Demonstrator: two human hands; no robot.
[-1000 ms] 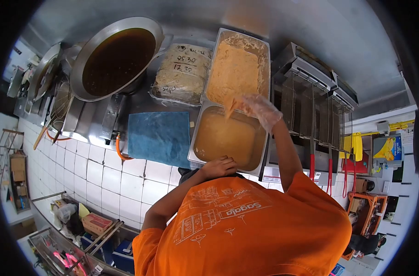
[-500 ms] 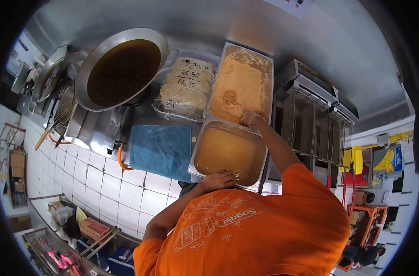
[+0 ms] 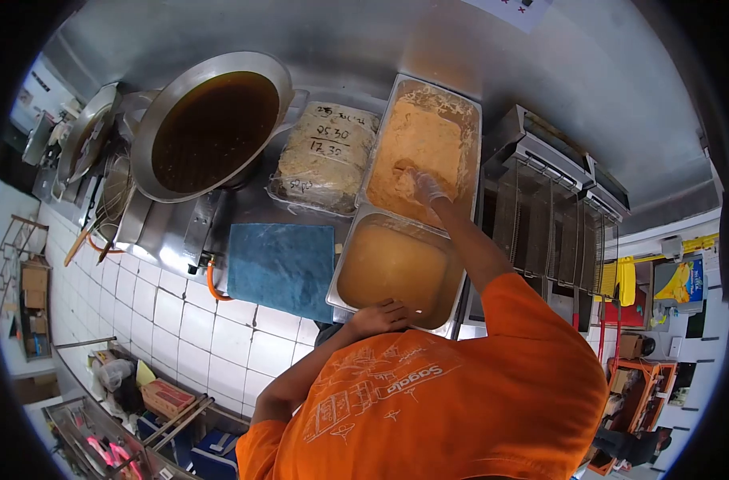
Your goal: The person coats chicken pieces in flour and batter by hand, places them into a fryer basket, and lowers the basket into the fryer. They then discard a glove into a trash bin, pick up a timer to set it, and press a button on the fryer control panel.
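Observation:
My right hand, in a thin clear glove, reaches into a steel pan of orange breading flour. Its fingertips are down in a rough hollow of the flour, so what they may hold is hidden. Just in front stands a second steel pan with a cloudy yellowish liquid. My left hand lies over the near rim of that pan, its fingers stretched out and holding nothing that shows.
A wide wok of dark oil stands on the left. Between it and the pans lies a plastic-wrapped package with handwriting. A blue towel hangs over the counter's front edge. Wire fryer baskets are on the right.
My right hand has moved from the flour pan's near right corner, up and left into the hollow in the flour. My left hand stays on the rim.

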